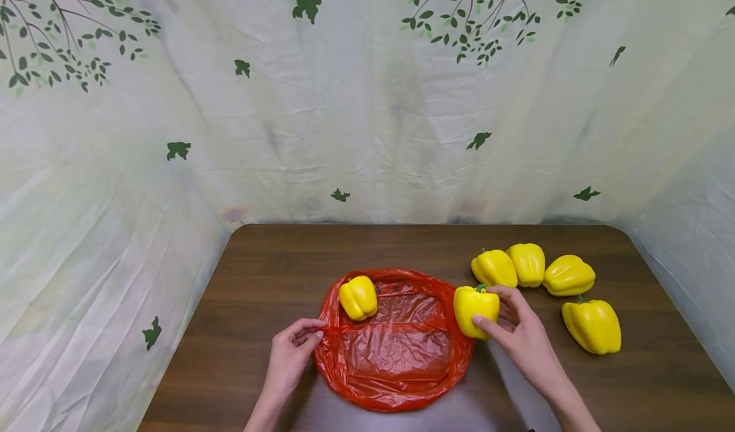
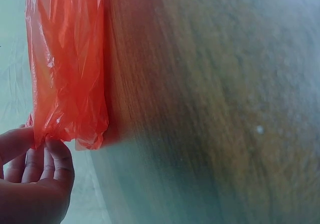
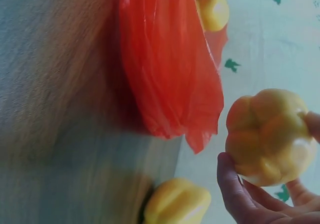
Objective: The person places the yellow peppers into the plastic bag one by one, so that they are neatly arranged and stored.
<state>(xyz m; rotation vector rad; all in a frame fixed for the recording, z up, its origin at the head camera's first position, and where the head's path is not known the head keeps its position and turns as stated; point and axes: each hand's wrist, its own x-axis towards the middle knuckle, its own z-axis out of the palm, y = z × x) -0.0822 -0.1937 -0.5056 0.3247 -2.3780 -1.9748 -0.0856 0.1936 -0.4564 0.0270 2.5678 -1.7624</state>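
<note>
A red plastic bag [image 1: 396, 397] stands on the table with its wide mouth facing up. At the bag's left rim, my left hand [image 1: 291, 352] pinches the plastic between thumb and fingers; the left wrist view shows the bag [image 2: 70, 74] bunched at that grip. My right hand [image 1: 528, 339] holds a yellow bell pepper [image 1: 472, 307], its green stem up, overlapping the bag's right rim in the head view. In the right wrist view this pepper [image 3: 270, 136] appears beside the bag, its lobed underside showing. Another yellow bell pepper [image 1: 358, 299] lies inside the bag's mouth, at the back left.
Several more yellow bell peppers lie on the brown wooden table [image 1: 258, 260] at the right: a cluster of them, including one pepper [image 1: 570, 275], sits behind my right hand, and a separate pepper [image 1: 593, 327] lies nearer. A pale leaf-patterned curtain [image 1: 373, 132] hangs behind the table.
</note>
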